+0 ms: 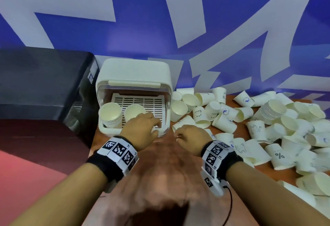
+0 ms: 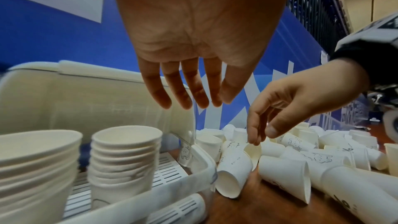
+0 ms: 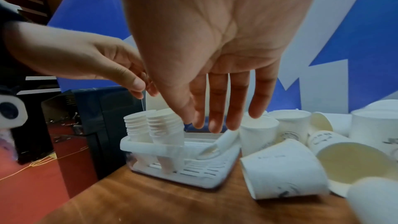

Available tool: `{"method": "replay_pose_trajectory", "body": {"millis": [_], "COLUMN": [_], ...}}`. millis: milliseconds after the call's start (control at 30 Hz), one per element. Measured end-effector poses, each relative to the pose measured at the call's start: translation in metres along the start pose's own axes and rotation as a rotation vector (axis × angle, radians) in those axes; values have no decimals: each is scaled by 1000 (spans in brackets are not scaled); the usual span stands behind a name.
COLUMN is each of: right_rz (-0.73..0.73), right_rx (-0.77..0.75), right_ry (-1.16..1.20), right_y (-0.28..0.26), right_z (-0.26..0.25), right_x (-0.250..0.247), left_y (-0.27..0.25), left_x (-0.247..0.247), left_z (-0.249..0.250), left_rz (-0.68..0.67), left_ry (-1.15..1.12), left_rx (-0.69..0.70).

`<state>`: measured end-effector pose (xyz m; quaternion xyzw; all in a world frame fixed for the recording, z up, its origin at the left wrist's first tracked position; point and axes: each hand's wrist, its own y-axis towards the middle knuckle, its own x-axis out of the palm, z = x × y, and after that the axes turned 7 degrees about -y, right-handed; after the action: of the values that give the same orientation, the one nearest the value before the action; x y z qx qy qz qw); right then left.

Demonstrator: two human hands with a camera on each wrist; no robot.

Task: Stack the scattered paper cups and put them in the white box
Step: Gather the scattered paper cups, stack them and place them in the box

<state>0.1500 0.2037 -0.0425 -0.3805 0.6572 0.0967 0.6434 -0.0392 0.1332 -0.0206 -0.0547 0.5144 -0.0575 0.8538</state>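
Observation:
The white box [image 1: 134,68] stands open at the table's back left, with two stacks of paper cups [image 1: 109,113] [image 1: 134,112] upright on its slotted floor. My left hand [image 1: 151,125] hovers over the box's front right corner, fingers straight [image 2: 189,103], holding nothing. My right hand [image 1: 178,134] hangs just right of the box with straight fingers [image 3: 215,125] and holds nothing; its fingertips [image 2: 254,140] reach down to the rim of a tipped cup [image 2: 254,151]. Scattered paper cups [image 1: 250,118] cover the table's right side. A cup [image 3: 284,168] lies on its side under my right palm.
A black machine [image 1: 44,86] stands against the box's left side. A blue and white wall [image 1: 160,20] closes the back. Bare wooden table [image 1: 169,172] lies in front of the box. A stack of cups [image 1: 271,111] sits in the pile at the right.

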Motion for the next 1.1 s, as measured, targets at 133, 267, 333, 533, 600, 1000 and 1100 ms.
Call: {"method": "replay_pose_trajectory", "body": {"millis": [133, 267, 333, 533, 600, 1000, 1100], "right_rz": [-59, -101, -121, -183, -192, -198, -174], "right_rx": [-9, 7, -1, -68, -108, -483, -526], "right_ry": [6, -2, -9, -116, -159, -576, -588], "right_y": [-15, -24, -25, -16, -11, 11, 14], "right_z": [61, 116, 134, 157, 160, 165, 169], "right_x": [1, 1, 3, 10, 15, 41, 45], "left_y": [21, 40, 46, 65, 74, 110, 116], "left_x": [28, 57, 68, 86, 90, 133, 139], "left_z": [43, 79, 91, 108, 107, 82, 79], "left_rz": [-17, -24, -28, -49, -53, -72, -93], "left_ry": [-34, -76, -99, -90, -91, -16, 9], "left_rx": [-38, -107, -145, -209, -222, -288, -294]}}
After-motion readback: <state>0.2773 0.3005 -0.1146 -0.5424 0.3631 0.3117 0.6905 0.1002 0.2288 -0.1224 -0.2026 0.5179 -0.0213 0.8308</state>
